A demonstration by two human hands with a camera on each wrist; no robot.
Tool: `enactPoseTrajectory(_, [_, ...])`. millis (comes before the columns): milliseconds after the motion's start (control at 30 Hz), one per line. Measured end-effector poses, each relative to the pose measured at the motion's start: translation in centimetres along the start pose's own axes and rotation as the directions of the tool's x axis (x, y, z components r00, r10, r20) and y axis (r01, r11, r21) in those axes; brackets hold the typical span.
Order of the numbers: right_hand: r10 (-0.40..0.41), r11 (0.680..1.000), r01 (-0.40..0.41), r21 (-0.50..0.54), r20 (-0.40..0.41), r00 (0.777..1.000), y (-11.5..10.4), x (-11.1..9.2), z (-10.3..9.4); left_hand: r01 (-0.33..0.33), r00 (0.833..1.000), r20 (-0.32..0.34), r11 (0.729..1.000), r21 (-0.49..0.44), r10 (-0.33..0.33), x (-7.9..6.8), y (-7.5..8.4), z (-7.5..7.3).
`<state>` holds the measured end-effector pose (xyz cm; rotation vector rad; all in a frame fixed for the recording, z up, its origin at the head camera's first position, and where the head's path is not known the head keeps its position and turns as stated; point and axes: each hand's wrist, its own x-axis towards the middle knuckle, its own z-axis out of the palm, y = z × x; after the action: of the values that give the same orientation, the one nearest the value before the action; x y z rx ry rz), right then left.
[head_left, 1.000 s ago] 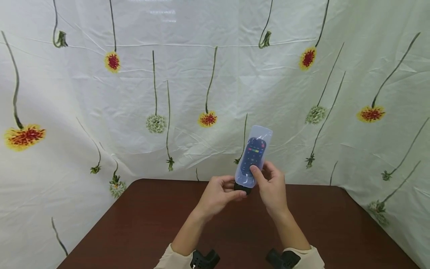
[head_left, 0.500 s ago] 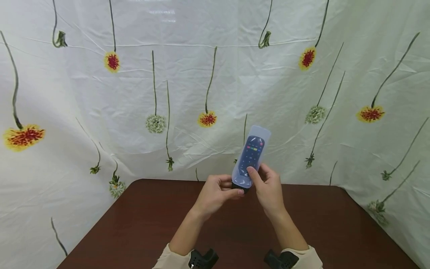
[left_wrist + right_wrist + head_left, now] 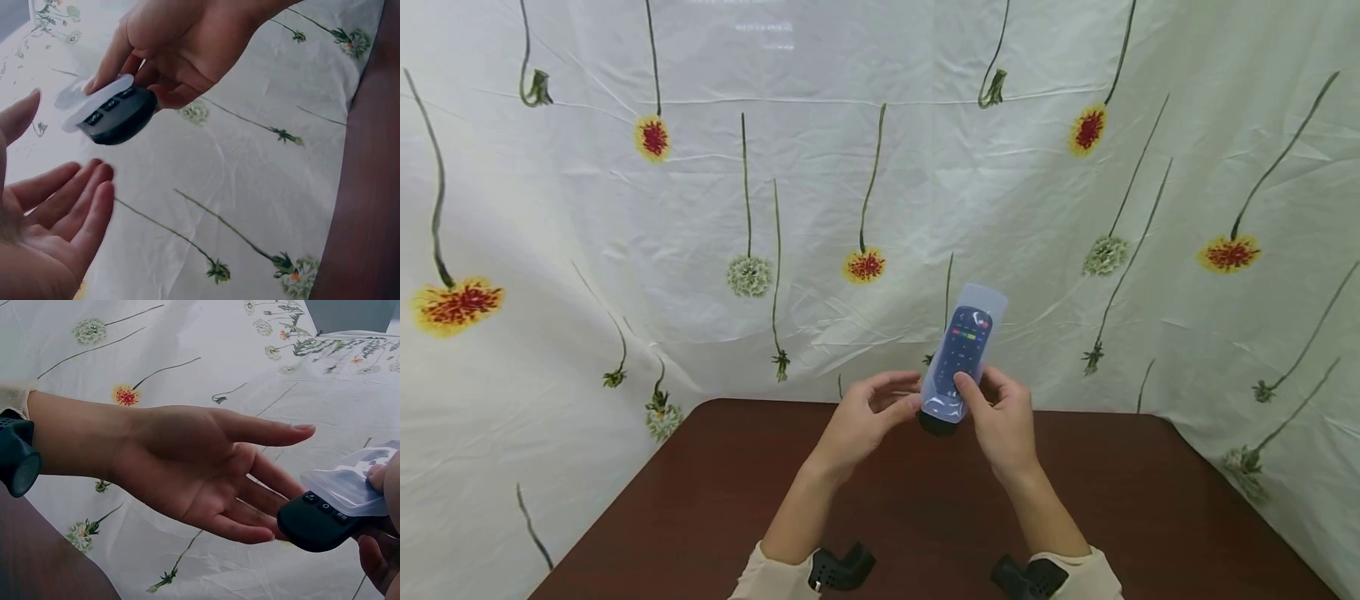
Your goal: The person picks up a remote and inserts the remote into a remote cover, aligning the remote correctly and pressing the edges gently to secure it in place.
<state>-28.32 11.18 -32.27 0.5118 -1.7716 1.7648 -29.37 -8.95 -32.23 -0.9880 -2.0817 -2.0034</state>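
Note:
A dark remote control with rows of buttons stands tilted inside a translucent cover above the table. Its rounded black lower end sticks out of the cover, with a few buttons visible there. My right hand grips the covered remote, its thumb pressed on the front. To the left of the remote is my left hand, its fingers loosely extended and apart from the black end. In the right wrist view the left hand has its palm bare, and the right hand is mostly cut off.
Under both hands lies a dark brown table. Behind and around it hangs a white cloth printed with flowers. Black devices are strapped to both wrists, such as the left wrist camera.
My left hand has let go of the remote control's lower end and moved left and slightly up. The right hand keeps its grip, nearly in the same place.

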Motion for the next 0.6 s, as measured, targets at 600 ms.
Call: enactPoseTrajectory(600, [-0.016,0.988,0.068,-0.135,0.355,0.935,0.66,-0.82,0.93,-0.160,0.951,-0.268,0.987,0.010,0.156,0.11,0.30,0.19])
